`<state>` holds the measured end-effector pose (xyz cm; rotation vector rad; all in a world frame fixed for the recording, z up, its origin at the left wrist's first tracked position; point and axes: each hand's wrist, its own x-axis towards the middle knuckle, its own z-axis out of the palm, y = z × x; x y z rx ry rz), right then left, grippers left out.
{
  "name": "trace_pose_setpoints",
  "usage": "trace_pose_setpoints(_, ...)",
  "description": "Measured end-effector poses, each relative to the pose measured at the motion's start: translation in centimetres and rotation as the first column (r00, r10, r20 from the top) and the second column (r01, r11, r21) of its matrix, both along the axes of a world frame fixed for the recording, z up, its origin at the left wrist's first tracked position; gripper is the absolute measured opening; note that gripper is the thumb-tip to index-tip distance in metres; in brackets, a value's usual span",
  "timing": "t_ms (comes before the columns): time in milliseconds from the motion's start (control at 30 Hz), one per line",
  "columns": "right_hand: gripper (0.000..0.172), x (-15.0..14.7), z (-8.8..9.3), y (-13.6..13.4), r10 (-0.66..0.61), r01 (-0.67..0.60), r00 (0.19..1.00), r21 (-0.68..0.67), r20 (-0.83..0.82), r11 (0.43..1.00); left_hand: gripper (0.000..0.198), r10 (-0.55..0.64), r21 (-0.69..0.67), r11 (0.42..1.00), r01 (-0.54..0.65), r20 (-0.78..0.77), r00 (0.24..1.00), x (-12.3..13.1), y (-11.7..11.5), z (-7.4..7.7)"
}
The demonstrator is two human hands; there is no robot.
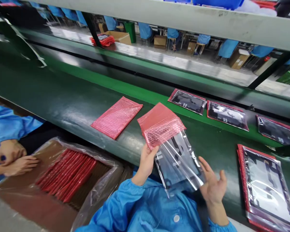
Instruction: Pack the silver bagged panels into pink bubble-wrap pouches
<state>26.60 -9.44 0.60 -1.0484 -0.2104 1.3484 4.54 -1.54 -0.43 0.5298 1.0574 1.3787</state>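
My left hand (146, 162) is closed on the near end of a pink bubble wrap bag (160, 120), thumb on top. A flat dark panel in a clear plastic sleeve (177, 162) lies partly inside that bag, its near half sticking out toward me. At the sleeve's right edge, my right hand (213, 187) has its fingers spread and palm turned up; whether it touches the sleeve I cannot tell. To the left, another pink bubble bag (117, 117) lies flat on the green work surface (70, 96).
Panels in clear sleeves on pink bags (268, 187) lie at right, with several more (188, 101) along the back. At lower left a plastic-lined box (16, 196) holds a row of red bubble bags (66, 174). Beside it rest a co-worker's hands (16, 158). A shelf (159, 16) crosses above.
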Motion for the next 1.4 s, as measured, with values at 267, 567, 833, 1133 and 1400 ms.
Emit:
trace_pose_setpoints(267, 0.054, 0.5, 0.6, 3.2, 0.272, -0.290, 0.798, -0.054, 0.538, 0.956, 0.053, -0.260, -0.050, 0.966, 0.255, -0.168, 0.951, -2.6, -1.6, 2.5)
trace_pose_setpoints(567, 0.048, -2.1, 1.2, 2.0, 0.336, -0.237, 0.769, -0.246, 0.543, 0.940, 0.058, -0.251, -0.057, 0.968, 0.245, -0.307, 0.918, -2.3, -4.0, 2.3)
trace_pose_setpoints(833, 0.055, -2.2, -1.1, -3.9, 0.516, -0.345, 0.711, -0.402, 0.479, 0.848, 0.037, -0.189, 0.043, 0.954, 0.295, -0.678, 0.710, -2.5, -5.7, 1.0)
trace_pose_setpoints(1133, 0.047, -1.2, -0.4, -8.3, 0.717, -0.548, 0.202, -0.530, 0.667, 0.647, 0.043, -0.358, -0.182, 0.865, 0.467, -0.876, 0.322, -4.9, -11.3, 1.6)
trace_pose_setpoints(1400, 0.044, 0.3, 0.4, -11.6, 0.673, -0.696, -0.179, -0.576, 0.718, 0.429, 0.039, -0.389, -0.292, 0.788, 0.543, -0.918, 0.071, -8.0, -16.2, 2.7)
